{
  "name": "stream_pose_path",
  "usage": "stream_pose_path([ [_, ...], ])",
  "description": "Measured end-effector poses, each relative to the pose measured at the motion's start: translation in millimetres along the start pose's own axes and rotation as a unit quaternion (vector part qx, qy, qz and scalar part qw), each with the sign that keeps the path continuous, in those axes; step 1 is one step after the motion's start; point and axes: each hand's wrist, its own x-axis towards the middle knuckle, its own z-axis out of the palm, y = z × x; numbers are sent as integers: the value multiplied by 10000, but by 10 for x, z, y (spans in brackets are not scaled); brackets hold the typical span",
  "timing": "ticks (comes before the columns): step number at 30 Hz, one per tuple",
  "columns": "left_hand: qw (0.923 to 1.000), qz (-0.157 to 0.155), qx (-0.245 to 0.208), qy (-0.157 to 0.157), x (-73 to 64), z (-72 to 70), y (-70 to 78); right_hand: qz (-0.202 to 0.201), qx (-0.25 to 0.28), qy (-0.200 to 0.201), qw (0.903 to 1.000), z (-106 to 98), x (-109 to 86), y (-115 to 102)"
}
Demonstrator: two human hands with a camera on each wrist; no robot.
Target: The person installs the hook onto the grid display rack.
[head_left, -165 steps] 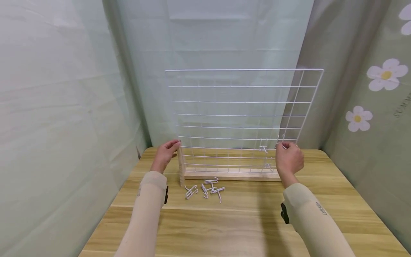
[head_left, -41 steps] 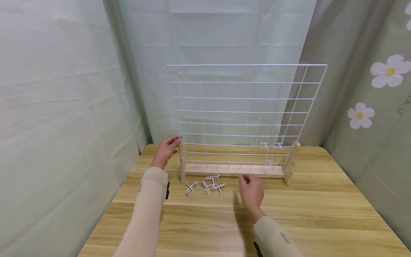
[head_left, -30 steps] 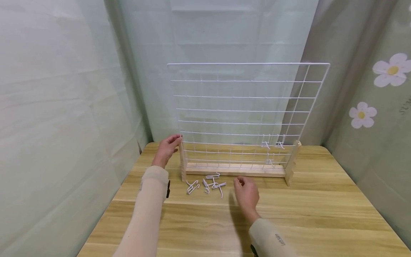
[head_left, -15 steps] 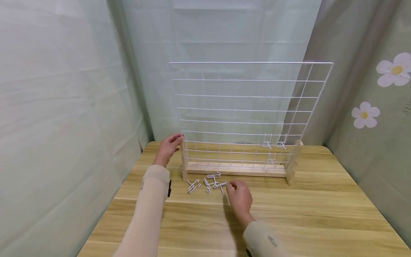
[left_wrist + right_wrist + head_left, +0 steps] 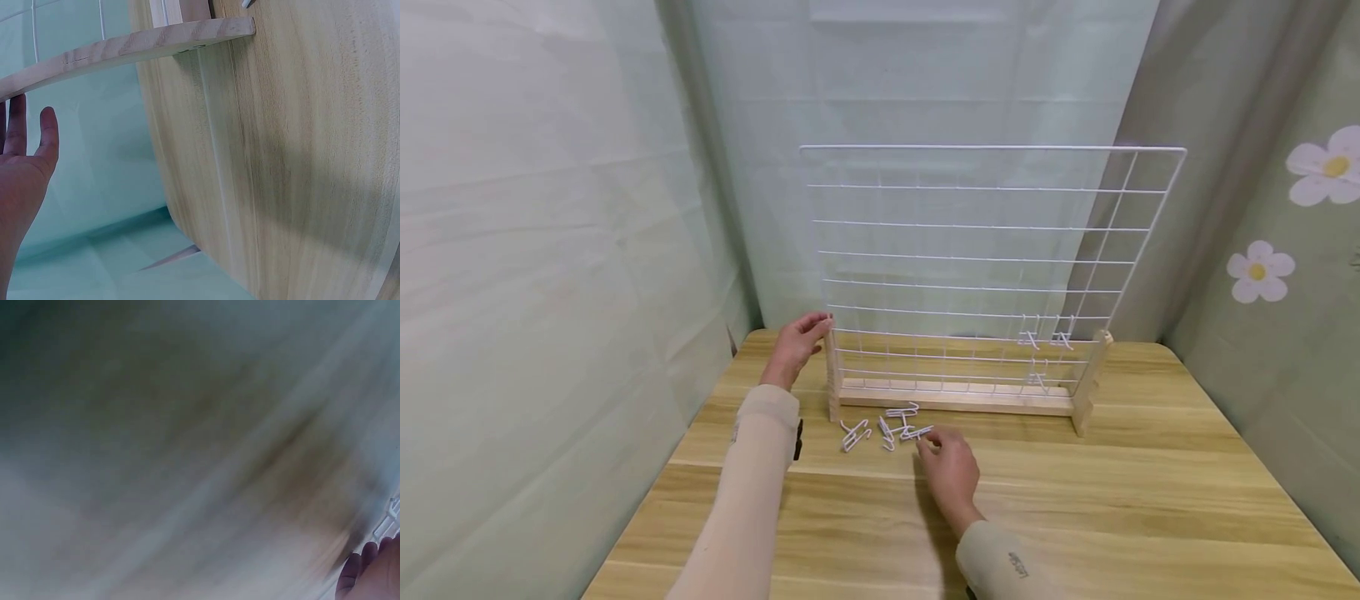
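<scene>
A white wire grid [image 5: 970,258] stands upright in a wooden base [image 5: 955,398]. My left hand [image 5: 797,343] holds the top of its left wooden post [image 5: 832,375] between thumb and fingers. The left wrist view shows fingers [image 5: 19,125] against the post's outer face. Several white double-wire hooks lie on the table before the base, in a loose cluster. My right hand [image 5: 951,471] is at the cluster's right end, its thumb and forefinger at a hook [image 5: 916,432] whose prong they partly hide. In the right wrist view, hook wire [image 5: 386,522] shows just past the fingers [image 5: 350,575].
Three hooks hang low at the grid's right: two side by side, a left one [image 5: 1028,333] and a right one [image 5: 1062,333], and one below [image 5: 1036,379]. The right post [image 5: 1092,383] rises beside them. Curtains border the wooden table [image 5: 1075,517].
My right hand has left the hook it hung at the grid's right, come down over the table and moved left to the loose hooks. My left hand stays on the post.
</scene>
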Motion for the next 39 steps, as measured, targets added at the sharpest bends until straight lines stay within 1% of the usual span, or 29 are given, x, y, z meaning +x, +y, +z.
stream_pose_path([
  [6,10000,-7,-55,-20,-2,1,8,-25,-105,-60,9999,50,13,12],
  [13,10000,31,14,-39,-19,-1,8,-19,-503,-268,9984,103,54,24],
  [18,10000,12,58,-59,-21,-10,16,-16,-710,-359,9968,95,82,38],
  [26,9999,-41,124,-45,-40,-7,19,84,-733,-594,9955,32,85,20],
  [34,10000,-57,43,-20,-30,-6,10,233,-834,-548,9947,44,87,27],
  [39,10000,-17,69,-28,-22,-16,13,329,-693,-517,9957,17,97,11],
])
